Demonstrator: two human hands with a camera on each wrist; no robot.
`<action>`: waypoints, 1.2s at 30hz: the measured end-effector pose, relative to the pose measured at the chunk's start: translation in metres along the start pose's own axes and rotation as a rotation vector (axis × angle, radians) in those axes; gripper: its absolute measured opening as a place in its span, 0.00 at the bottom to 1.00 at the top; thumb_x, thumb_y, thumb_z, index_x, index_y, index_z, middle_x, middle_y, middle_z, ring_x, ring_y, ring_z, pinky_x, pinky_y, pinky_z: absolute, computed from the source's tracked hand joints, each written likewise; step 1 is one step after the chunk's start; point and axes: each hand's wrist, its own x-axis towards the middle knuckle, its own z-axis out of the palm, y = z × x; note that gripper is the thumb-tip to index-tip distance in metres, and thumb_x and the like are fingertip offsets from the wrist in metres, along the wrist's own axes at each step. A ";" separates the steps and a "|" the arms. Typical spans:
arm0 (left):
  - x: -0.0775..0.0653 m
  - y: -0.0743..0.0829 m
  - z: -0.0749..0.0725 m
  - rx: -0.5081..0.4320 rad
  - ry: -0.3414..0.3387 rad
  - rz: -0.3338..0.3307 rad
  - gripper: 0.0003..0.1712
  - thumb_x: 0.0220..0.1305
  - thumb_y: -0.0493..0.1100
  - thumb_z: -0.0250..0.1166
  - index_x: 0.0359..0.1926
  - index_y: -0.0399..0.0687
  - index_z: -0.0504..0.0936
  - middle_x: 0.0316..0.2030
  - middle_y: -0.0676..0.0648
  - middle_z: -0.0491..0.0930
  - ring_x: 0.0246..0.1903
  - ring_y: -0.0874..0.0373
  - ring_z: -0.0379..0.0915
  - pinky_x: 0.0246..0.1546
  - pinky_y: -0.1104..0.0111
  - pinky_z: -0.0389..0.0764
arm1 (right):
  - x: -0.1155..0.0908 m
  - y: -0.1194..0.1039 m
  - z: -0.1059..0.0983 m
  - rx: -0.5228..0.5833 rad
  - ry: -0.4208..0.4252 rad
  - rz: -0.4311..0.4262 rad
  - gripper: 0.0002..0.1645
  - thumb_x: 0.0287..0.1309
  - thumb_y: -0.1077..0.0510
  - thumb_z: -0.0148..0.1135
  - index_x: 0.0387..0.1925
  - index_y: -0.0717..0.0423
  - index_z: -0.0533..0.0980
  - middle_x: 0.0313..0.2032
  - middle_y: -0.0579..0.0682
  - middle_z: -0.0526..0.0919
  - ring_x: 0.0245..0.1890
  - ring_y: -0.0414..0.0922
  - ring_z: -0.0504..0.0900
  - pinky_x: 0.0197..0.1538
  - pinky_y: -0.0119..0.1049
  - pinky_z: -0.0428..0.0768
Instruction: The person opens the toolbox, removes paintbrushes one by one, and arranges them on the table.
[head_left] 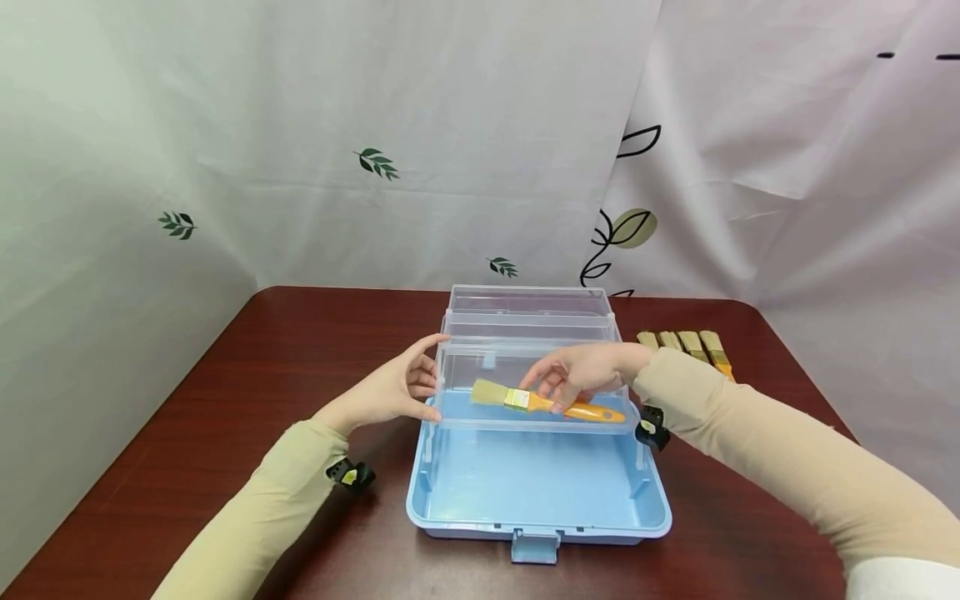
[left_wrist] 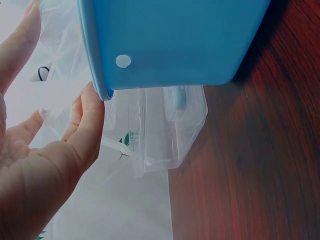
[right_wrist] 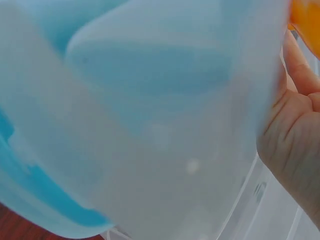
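Observation:
A light blue toolbox (head_left: 525, 487) stands on the table with its clear lid raised at the back. A clear plastic tray (head_left: 517, 426) is lifted above the box's rear part. My left hand (head_left: 386, 390) holds the tray's left end, thumb at the front edge and index finger farther back. Over the tray, my right hand (head_left: 585, 368) pinches a paintbrush (head_left: 536, 402) by its orange handle, bristles pointing left. In the right wrist view the tray wall (right_wrist: 165, 120) hides most of the brush; only some orange handle (right_wrist: 306, 25) shows.
Several paintbrushes (head_left: 693, 343) lie at the back right of the dark red table (head_left: 315, 333), partly hidden by the right forearm. The clear lid (head_left: 531, 302) rises behind the tray. White patterned cloth (head_left: 450, 167) hangs around the table. A latch (head_left: 536, 546) hangs at the box front.

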 end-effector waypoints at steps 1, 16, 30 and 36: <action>0.000 0.000 0.000 0.001 0.000 -0.001 0.61 0.44 0.41 0.77 0.72 0.54 0.48 0.45 0.41 0.67 0.44 0.52 0.71 0.50 0.67 0.77 | -0.001 0.001 0.000 0.004 -0.005 -0.014 0.29 0.56 0.69 0.62 0.60 0.62 0.68 0.37 0.47 0.80 0.29 0.41 0.77 0.31 0.28 0.78; 0.000 0.002 0.001 0.003 0.007 -0.008 0.60 0.45 0.37 0.76 0.73 0.55 0.47 0.45 0.40 0.68 0.45 0.52 0.71 0.52 0.62 0.78 | -0.011 0.003 0.000 0.143 0.022 -0.151 0.34 0.55 0.70 0.61 0.64 0.67 0.62 0.41 0.50 0.82 0.29 0.40 0.77 0.29 0.26 0.74; -0.001 0.002 0.001 -0.011 0.003 0.002 0.60 0.45 0.39 0.77 0.73 0.55 0.47 0.45 0.40 0.67 0.45 0.51 0.71 0.51 0.66 0.77 | -0.024 0.011 0.010 0.354 0.077 -0.316 0.36 0.59 0.65 0.62 0.65 0.67 0.58 0.39 0.46 0.82 0.32 0.40 0.81 0.39 0.29 0.82; 0.000 0.002 0.001 -0.012 0.001 0.001 0.60 0.45 0.40 0.77 0.73 0.55 0.47 0.45 0.40 0.67 0.45 0.51 0.71 0.52 0.65 0.77 | -0.029 0.018 0.015 0.370 0.099 -0.360 0.33 0.59 0.64 0.62 0.64 0.63 0.61 0.41 0.47 0.82 0.31 0.39 0.80 0.38 0.28 0.81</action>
